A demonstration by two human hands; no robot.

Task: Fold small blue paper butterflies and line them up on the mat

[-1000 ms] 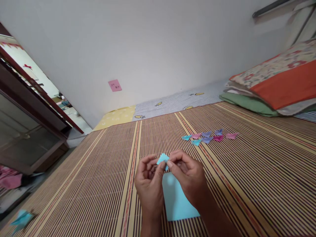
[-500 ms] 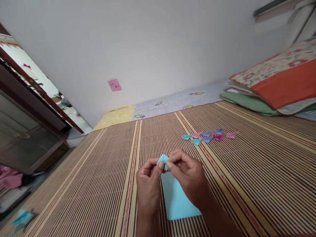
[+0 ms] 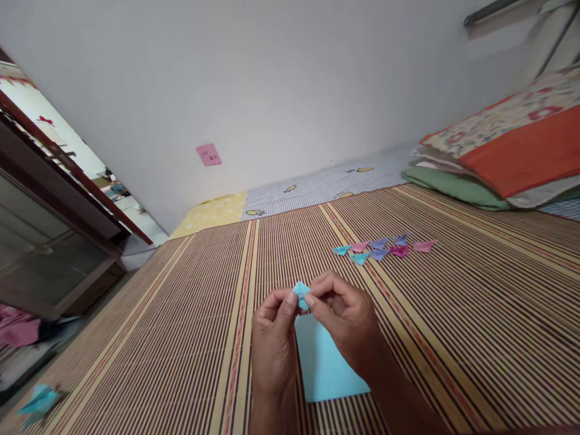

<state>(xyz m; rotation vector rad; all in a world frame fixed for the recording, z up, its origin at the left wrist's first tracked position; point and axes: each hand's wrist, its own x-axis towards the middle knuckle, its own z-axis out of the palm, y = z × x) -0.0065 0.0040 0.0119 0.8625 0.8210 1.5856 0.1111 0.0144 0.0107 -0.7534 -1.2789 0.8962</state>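
Note:
A small folded light-blue paper piece (image 3: 299, 295) is pinched between the fingertips of my left hand (image 3: 273, 341) and my right hand (image 3: 347, 323), a little above a striped bamboo mat (image 3: 181, 338). Under my hands a flat light-blue paper sheet (image 3: 324, 368) lies on the mat. Further away on the mat sits a cluster of several small folded paper pieces (image 3: 383, 248) in blue, pink and purple.
Stacked pillows and folded bedding (image 3: 502, 157) lie at the right. A white wall with a pink note (image 3: 209, 154) rises behind. A dark wooden cabinet (image 3: 49, 241) stands at the left. Crumpled blue paper (image 3: 40, 402) lies at the mat's near left corner.
The paper piece between my fingertips looks smaller and more tightly folded. My hands stay in nearly the same place above the blue sheet.

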